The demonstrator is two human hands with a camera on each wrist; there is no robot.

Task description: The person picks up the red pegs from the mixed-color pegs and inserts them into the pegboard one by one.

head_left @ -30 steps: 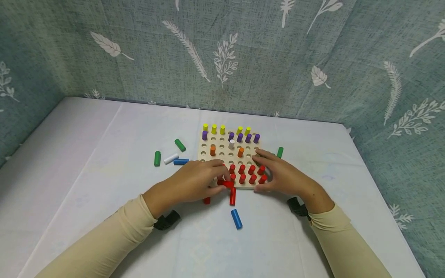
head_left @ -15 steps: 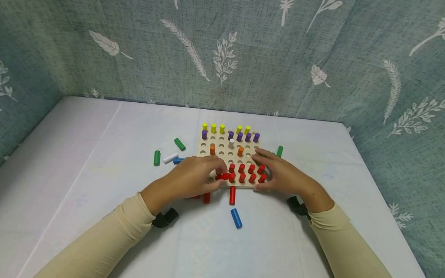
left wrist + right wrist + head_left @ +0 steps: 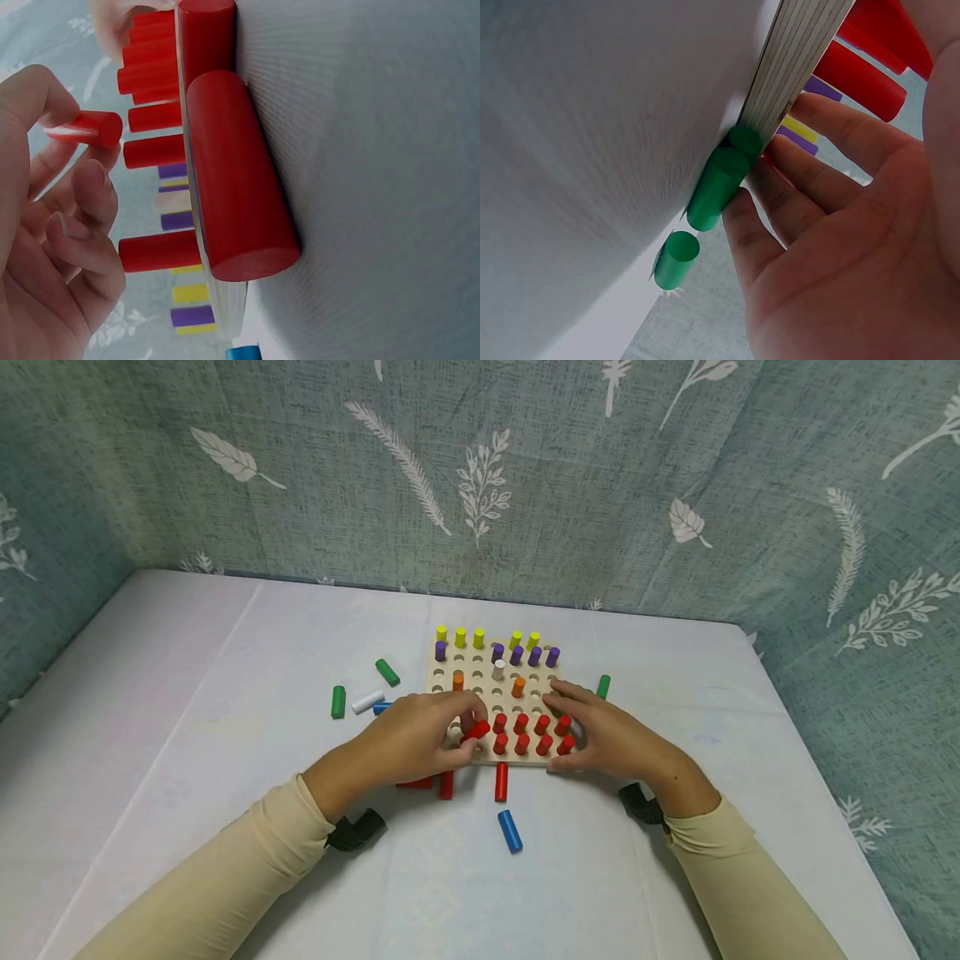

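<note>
My left hand [image 3: 423, 735] pinches a red peg [image 3: 94, 129] between thumb and fingertips, above the left front part of a wooden pegboard [image 3: 487, 700]. In the head view the peg tilts. Two rows of red pegs [image 3: 521, 723] stand upright at the board's front right. Further back are orange pegs [image 3: 518, 687], a white peg [image 3: 498, 670], purple pegs [image 3: 517, 655] and yellow pegs [image 3: 478, 638]. My right hand [image 3: 611, 735] rests against the board's right edge, fingers extended and spread, fingertips at its side in the right wrist view. The left hand hides the board's front left corner.
Loose red pegs [image 3: 501, 782] and a blue peg [image 3: 510, 832] lie in front of the board. To its left are green pegs [image 3: 339, 702], a white peg [image 3: 368, 702] and a blue one. More green pegs [image 3: 718, 187] lie beside my right hand. A patterned cloth [image 3: 480, 485] rises behind the table.
My left hand has moved slightly up and away over the board with the red peg, turning it from lying flat to a tilt. The right hand has stayed in place.
</note>
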